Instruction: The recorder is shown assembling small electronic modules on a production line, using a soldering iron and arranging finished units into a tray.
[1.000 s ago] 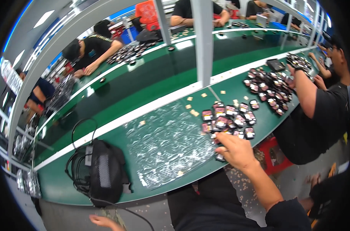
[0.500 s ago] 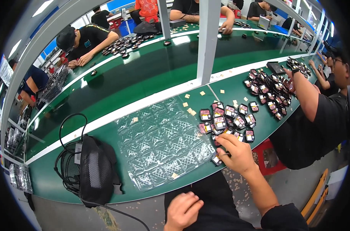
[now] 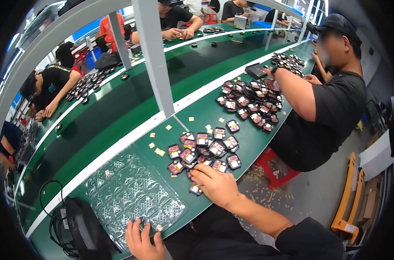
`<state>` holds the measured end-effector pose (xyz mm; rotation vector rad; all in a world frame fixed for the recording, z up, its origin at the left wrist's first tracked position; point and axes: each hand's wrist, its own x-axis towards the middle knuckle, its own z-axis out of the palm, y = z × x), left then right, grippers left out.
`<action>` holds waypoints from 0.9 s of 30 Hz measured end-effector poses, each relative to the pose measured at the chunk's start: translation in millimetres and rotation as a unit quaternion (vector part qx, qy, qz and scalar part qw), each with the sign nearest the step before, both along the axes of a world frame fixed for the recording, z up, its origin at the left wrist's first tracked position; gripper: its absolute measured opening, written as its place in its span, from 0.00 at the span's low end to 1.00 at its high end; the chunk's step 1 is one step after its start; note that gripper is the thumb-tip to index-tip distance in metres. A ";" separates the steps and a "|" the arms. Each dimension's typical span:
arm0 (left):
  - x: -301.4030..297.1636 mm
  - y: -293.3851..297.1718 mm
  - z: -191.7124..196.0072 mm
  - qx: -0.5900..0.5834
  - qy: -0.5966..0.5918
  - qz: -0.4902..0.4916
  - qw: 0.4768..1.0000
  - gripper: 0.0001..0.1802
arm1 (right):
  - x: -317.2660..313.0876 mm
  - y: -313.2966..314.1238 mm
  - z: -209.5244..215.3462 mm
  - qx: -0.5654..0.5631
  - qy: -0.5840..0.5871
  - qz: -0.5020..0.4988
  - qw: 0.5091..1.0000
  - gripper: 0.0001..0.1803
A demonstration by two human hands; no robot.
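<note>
where the right fingers (image 3: 201, 174) lie, units (image 3: 216, 148) look black and pink.

A factory: people (image 3: 338, 99) work along both sides of a green belt (image 3: 119, 102), black parts (image 3: 217, 148) heaped beside it.

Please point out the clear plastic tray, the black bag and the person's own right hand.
Clear plastic tray (image 3: 136, 194): head view, bare middle of the sheet.
Black bag (image 3: 87, 227): head view, main body.
Right hand (image 3: 220, 186): head view, back of the hand.
</note>
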<state>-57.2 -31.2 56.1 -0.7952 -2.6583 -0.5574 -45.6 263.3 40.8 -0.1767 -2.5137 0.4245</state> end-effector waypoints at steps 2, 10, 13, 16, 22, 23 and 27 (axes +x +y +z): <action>-2.8 4.8 -1.9 0.007 0.002 -0.014 1.000 0.19 | 5.6 7.8 4.1 -0.019 0.065 0.029 0.997 0.12; -3.2 -3.6 0.7 0.018 0.008 -0.002 1.000 0.18 | 5.4 87.2 24.2 -0.080 0.063 -0.133 0.986 0.26; -3.7 0.6 3.9 0.022 -0.003 -0.021 1.000 0.18 | 0.2 123.3 13.7 -0.066 -0.089 -0.196 0.974 0.41; -4.0 2.4 10.8 0.022 -0.019 -0.027 0.999 0.18 | -5.7 116.7 14.4 -0.083 -0.099 -0.162 0.978 0.41; -3.5 2.7 22.7 0.012 -0.042 0.003 0.999 0.17 | -27.2 98.1 9.1 -0.066 -0.100 -0.158 0.980 0.37; -3.1 3.3 14.8 0.032 -0.075 0.037 0.996 0.18 | -31.1 92.4 8.6 -0.063 -0.093 -0.158 0.981 0.36; 2.3 22.6 9.7 0.066 -0.054 0.007 0.996 0.21 | -38.6 80.5 12.8 -0.061 -0.105 -0.169 0.978 0.33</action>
